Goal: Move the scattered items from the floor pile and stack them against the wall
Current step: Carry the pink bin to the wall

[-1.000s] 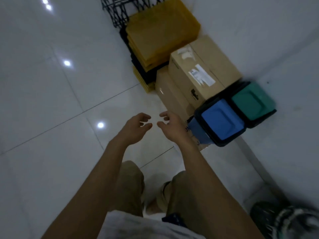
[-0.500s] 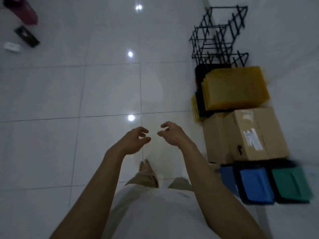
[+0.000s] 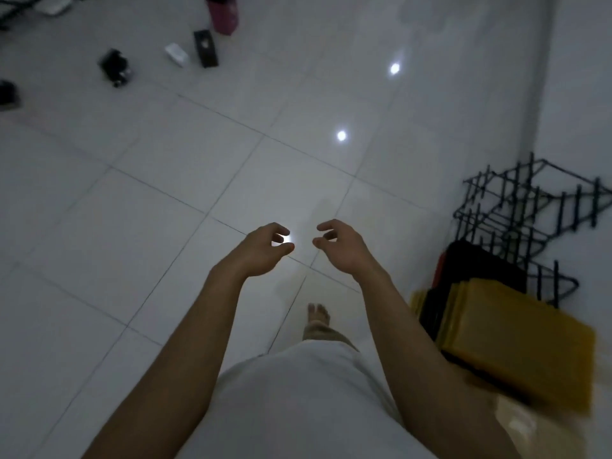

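My left hand (image 3: 261,251) and my right hand (image 3: 341,246) hang in front of me over the white tiled floor, fingers loosely curled and apart, both holding nothing. Far ahead at the top left lie scattered items: a dark red box (image 3: 223,13), a black box (image 3: 206,48), a small white box (image 3: 177,54) and a black object (image 3: 115,68). Along the wall at the right stand yellow trays (image 3: 516,342) on black trays (image 3: 486,263), next to a black wire rack (image 3: 530,207).
The white wall (image 3: 579,77) runs down the right side. A cardboard box corner (image 3: 516,422) shows at the lower right. My bare foot (image 3: 318,314) steps on the tile. Another dark item (image 3: 8,94) lies at the left edge, with cables at the top left.
The view has swung left and away from the stack: the cardboard boxes and blue and green bins have left the frame, and the scattered items have come closer. Both hands stay empty.
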`<state>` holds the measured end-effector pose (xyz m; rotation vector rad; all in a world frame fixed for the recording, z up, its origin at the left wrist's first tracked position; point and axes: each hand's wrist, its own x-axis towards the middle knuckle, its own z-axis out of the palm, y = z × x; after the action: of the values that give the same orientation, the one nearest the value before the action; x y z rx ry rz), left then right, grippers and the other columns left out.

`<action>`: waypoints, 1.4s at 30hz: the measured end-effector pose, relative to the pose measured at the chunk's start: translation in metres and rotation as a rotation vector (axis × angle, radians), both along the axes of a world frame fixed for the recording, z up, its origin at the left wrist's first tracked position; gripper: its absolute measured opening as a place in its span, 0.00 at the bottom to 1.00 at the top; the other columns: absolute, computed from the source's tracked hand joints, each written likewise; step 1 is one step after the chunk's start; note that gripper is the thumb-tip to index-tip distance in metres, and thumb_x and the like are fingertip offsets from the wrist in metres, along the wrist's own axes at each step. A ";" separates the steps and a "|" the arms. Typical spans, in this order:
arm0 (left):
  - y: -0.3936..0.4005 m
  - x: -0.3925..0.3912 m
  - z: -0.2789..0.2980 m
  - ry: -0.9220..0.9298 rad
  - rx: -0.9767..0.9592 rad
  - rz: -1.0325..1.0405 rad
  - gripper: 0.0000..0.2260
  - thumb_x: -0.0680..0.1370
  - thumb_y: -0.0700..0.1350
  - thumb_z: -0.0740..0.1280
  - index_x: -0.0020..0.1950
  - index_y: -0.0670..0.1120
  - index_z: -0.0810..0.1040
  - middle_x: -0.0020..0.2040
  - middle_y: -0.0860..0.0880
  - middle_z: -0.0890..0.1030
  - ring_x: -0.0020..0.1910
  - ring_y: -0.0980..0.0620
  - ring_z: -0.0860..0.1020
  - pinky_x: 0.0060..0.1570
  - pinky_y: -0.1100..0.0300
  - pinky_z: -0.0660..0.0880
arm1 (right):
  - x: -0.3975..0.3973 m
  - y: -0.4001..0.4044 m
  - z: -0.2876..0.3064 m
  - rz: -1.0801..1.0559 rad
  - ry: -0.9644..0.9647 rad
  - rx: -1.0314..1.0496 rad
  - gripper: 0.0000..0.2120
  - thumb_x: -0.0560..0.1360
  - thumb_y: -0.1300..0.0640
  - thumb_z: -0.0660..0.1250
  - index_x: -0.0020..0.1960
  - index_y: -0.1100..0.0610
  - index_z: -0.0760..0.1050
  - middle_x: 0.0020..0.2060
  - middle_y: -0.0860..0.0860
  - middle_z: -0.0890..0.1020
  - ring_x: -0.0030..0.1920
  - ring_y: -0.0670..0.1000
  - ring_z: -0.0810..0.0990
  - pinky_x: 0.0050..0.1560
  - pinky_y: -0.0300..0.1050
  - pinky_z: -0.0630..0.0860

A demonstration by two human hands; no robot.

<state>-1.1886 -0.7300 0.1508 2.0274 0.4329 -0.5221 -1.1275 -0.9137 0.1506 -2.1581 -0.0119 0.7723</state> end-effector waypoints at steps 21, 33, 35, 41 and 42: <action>0.249 0.149 -0.012 0.025 0.041 0.499 0.16 0.79 0.51 0.66 0.66 0.49 0.73 0.60 0.50 0.76 0.52 0.52 0.76 0.41 0.64 0.69 | 0.234 0.302 -0.005 0.586 -0.080 -0.047 0.16 0.77 0.50 0.68 0.64 0.49 0.73 0.61 0.54 0.74 0.63 0.55 0.72 0.62 0.49 0.71; 0.358 0.343 -0.017 0.007 -0.004 0.489 0.16 0.79 0.50 0.66 0.65 0.48 0.73 0.59 0.50 0.76 0.51 0.52 0.76 0.41 0.65 0.69 | 0.416 0.387 -0.019 0.477 -0.114 -0.073 0.17 0.76 0.51 0.69 0.64 0.49 0.73 0.62 0.55 0.72 0.65 0.55 0.71 0.67 0.52 0.68; 0.367 0.383 -0.020 0.008 -0.004 0.497 0.15 0.79 0.50 0.66 0.65 0.48 0.73 0.59 0.50 0.76 0.51 0.53 0.76 0.40 0.67 0.69 | 0.460 0.402 -0.021 0.511 -0.107 -0.060 0.17 0.76 0.52 0.69 0.64 0.50 0.73 0.63 0.55 0.72 0.64 0.54 0.71 0.66 0.49 0.68; 0.389 0.504 -0.017 -0.028 -0.027 0.619 0.15 0.79 0.51 0.65 0.65 0.50 0.73 0.59 0.51 0.76 0.47 0.54 0.76 0.40 0.63 0.70 | 0.597 0.447 -0.009 0.638 -0.090 -0.072 0.18 0.77 0.52 0.68 0.66 0.50 0.72 0.62 0.55 0.72 0.63 0.55 0.71 0.62 0.47 0.68; 0.393 0.522 -0.017 -0.030 -0.039 0.636 0.15 0.79 0.51 0.66 0.65 0.50 0.74 0.59 0.51 0.76 0.45 0.54 0.76 0.40 0.62 0.70 | 0.619 0.452 -0.007 0.643 -0.094 -0.070 0.18 0.77 0.52 0.68 0.66 0.51 0.72 0.62 0.56 0.72 0.63 0.55 0.72 0.61 0.44 0.68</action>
<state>-0.6667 -0.3370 0.1334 1.7286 0.9908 -0.1043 -0.5086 -0.4616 0.1438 -2.2690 -0.7679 1.0307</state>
